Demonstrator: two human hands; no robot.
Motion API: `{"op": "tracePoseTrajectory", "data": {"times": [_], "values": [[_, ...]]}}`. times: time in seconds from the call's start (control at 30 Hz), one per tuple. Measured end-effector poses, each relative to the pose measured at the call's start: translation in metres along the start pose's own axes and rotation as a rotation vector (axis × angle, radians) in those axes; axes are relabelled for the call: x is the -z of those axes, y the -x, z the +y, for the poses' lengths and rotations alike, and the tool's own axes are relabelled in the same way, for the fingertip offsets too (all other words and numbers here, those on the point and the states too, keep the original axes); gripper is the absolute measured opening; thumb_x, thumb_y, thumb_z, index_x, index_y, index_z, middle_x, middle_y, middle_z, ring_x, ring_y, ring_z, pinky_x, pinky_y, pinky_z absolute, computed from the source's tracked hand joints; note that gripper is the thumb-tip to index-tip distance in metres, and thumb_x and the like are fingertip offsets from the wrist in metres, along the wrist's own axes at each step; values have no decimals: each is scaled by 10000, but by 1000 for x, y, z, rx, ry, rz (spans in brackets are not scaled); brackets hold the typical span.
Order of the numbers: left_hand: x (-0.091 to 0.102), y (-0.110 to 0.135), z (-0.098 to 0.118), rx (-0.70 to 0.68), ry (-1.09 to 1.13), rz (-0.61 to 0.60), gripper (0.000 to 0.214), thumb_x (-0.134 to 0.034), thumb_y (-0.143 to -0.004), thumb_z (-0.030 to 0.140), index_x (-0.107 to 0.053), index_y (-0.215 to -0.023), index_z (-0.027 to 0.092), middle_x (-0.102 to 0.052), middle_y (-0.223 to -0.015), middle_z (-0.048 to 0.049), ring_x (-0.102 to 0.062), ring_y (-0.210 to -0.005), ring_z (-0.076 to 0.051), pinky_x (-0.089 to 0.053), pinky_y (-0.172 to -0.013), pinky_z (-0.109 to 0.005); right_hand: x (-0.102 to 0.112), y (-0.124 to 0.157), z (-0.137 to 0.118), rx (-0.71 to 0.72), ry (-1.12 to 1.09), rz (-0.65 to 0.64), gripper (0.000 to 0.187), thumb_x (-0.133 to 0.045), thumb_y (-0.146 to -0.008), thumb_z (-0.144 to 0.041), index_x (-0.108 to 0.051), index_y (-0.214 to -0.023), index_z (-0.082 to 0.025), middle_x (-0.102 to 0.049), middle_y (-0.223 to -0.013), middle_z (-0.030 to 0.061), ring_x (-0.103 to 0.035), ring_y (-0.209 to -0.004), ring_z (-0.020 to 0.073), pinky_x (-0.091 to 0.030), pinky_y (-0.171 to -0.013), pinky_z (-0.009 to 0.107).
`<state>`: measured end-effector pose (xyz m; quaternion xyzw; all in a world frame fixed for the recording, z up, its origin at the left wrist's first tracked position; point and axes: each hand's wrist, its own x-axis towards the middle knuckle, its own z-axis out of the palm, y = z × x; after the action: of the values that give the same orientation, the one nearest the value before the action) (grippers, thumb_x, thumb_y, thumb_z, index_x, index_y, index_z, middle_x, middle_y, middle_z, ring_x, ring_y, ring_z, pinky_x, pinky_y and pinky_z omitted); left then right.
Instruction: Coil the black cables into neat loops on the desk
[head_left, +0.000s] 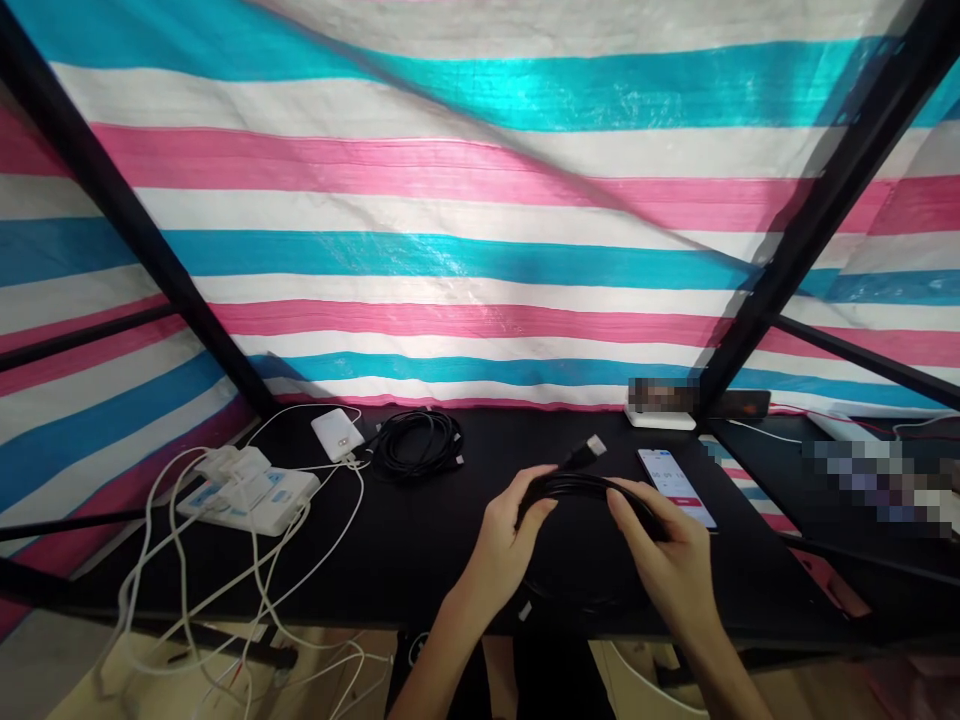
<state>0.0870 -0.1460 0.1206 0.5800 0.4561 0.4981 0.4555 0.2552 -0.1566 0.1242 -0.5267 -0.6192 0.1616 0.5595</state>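
A black cable (574, 485) is looped into a coil above the near part of the black table. My left hand (517, 525) is closed round the coil's left side, thumb on top. On its right side my right hand (664, 540) grips the same coil. One plug with a metal tip (595, 446) sticks up past my left fingers, pointing right and away. A second, light-coloured connector (525, 610) hangs at the lower left of the loop. Just beyond my right hand lies a phone (671, 485) with its screen lit.
Another coiled black cable (418, 445) lies at the back left, beside a white box (337, 435). A white power strip (289, 505) with tangled white cords sits at the left. At the back right stands a white device (660, 420). Black frame posts (750, 340) rise before striped sheeting (480, 260).
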Motion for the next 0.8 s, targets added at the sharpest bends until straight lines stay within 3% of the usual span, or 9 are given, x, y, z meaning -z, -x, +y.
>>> {"op": "tracePoseTrajectory", "data": {"times": [0.17, 0.27, 0.43, 0.53, 0.63, 0.8], "values": [[5, -3, -8, 99, -7, -100, 292, -487, -850, 466, -572, -785, 194, -433, -527, 59, -387, -426, -74, -311, -394, -175, -4, 6, -2, 79, 135, -31, 296, -625, -818, -359, -650, -1074, -212, -656, -760, 21, -575, -501, 107, -485, -444, 195], [8, -4, -8, 162, -9, -130, 350, -465, -847, 521, -491, -720, 196, -332, -474, 97, -276, -334, -50, -237, -334, -174, -6, 2, -2, 176, 230, -56, 285, -537, -883, -325, -631, -1137, -237, -663, -972, 72, -658, -694, 142, -511, -492, 190], [13, -6, 12, 142, -146, -232, 366, -485, -835, 502, -487, -641, 192, -380, -487, 78, -327, -340, -62, -220, -325, -193, -4, -5, 3, 294, 362, -195, 358, -490, -910, -283, -556, -1262, -293, -593, -1254, 57, -662, -956, 196, -563, -604, 214], [13, -10, 24, 57, -233, -261, 353, -522, -823, 437, -528, -583, 179, -419, -485, 57, -392, -430, -83, -270, -388, -194, -1, -5, 5, 315, 336, -270, 302, -461, -927, -260, -604, -1192, -283, -643, -1183, 32, -654, -990, 186, -562, -693, 223], [11, -16, 26, -3, -275, -219, 331, -547, -813, 408, -580, -591, 165, -492, -536, 38, -447, -510, -93, -322, -453, -189, 1, -7, 5, 264, 289, -238, 235, -466, -925, -267, -666, -1048, -244, -699, -1026, 35, -679, -896, 180, -542, -694, 226], [10, -23, 18, 120, -199, -209, 361, -586, -767, 476, -563, -594, 160, -416, -425, 68, -363, -367, -65, -271, -369, -185, 12, -16, -3, 5, 97, -273, 262, -557, -864, -386, -693, -730, -206, -678, -676, 22, -642, -612, 165, -484, -545, 226]]}}
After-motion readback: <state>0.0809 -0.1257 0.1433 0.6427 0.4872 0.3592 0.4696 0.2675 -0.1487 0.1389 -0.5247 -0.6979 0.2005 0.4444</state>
